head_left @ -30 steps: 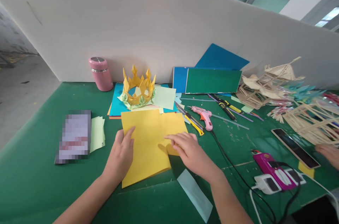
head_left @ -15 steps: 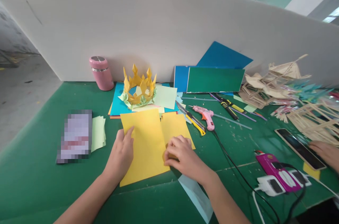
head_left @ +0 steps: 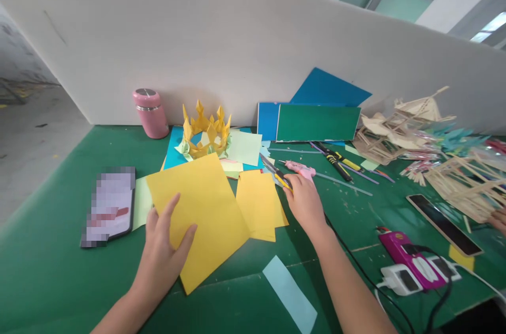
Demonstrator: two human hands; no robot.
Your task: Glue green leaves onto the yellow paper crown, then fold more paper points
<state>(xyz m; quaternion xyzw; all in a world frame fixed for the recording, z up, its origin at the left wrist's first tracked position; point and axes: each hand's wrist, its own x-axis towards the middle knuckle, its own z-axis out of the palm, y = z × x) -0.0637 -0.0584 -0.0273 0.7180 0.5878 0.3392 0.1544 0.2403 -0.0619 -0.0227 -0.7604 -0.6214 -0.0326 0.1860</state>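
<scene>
My left hand lies with spread fingers on a large sheet of yellow paper, which sits at a slant on the green table. My right hand is closed on the handle of a yellow and black utility knife, whose blade end points away to the left. Just beyond that hand lies a pink hot glue gun, partly hidden by it. Smaller yellow paper pieces rest between my hands. Behind the big sheet stands a yellow folded-paper crown.
Left of the sheet lies a phone; a pink flask stands by the white partition. Nearer me is a light blue paper strip. A power strip with cords, a dark phone, wooden stick models and another person's hand are at right.
My right hand has left the yellow paper and moved up and right onto the utility knife. The big yellow sheet has turned and shifted left, uncovering smaller pieces; my left fingers have spread.
</scene>
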